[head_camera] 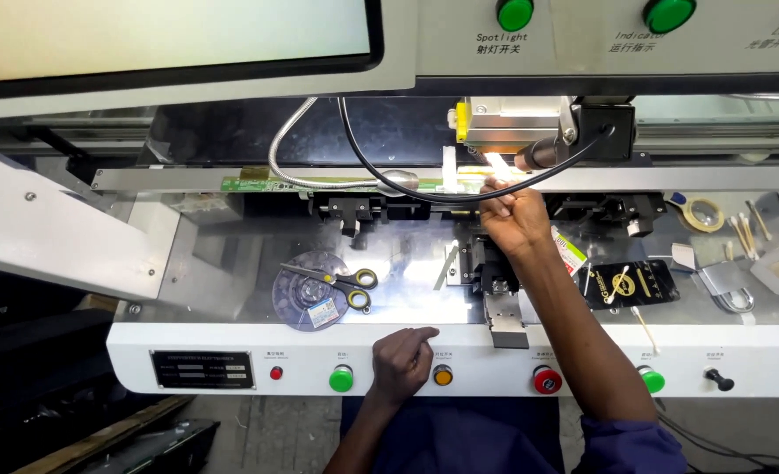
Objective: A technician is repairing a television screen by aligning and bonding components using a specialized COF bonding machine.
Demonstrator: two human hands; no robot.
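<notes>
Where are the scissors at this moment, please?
In the head view, the scissors lie left of centre on the shiny machine bed, across a clear round disc, above the green button.

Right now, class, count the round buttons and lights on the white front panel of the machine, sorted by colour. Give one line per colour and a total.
Green buttons: 2 (the second is beside the right forearm)
Red buttons: 2 (one large, one small)
Orange button: 1, beside the left hand
Total: 5
</notes>
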